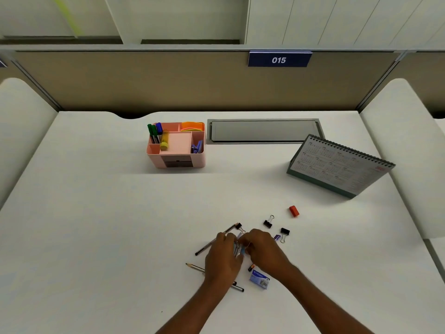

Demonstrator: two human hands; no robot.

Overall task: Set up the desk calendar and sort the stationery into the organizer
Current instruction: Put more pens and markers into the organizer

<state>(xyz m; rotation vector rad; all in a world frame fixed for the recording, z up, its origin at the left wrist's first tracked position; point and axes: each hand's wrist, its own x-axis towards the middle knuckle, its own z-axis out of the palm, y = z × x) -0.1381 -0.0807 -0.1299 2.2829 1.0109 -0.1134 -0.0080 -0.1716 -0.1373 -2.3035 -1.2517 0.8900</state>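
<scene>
A pink organizer [177,154] stands at the back middle of the desk, with markers [154,132], a yellow highlighter [165,142], orange sticky notes [192,126] and a blue stapler [197,147] in its compartments. The desk calendar [337,166] stands upright at the right. My left hand [222,255] and my right hand [261,249] meet near the front, both closed around a small bundle of pens [238,249]. Around them lie a dark pen [214,239], a pencil [195,266], black binder clips [268,222], a red eraser [294,211] and a blue staple box [259,279].
A grey cable hatch [263,131] is set into the desk behind the organizer. A tan partition with a sign reading 015 [279,59] closes the back. White side panels [409,141] flank the desk left and right.
</scene>
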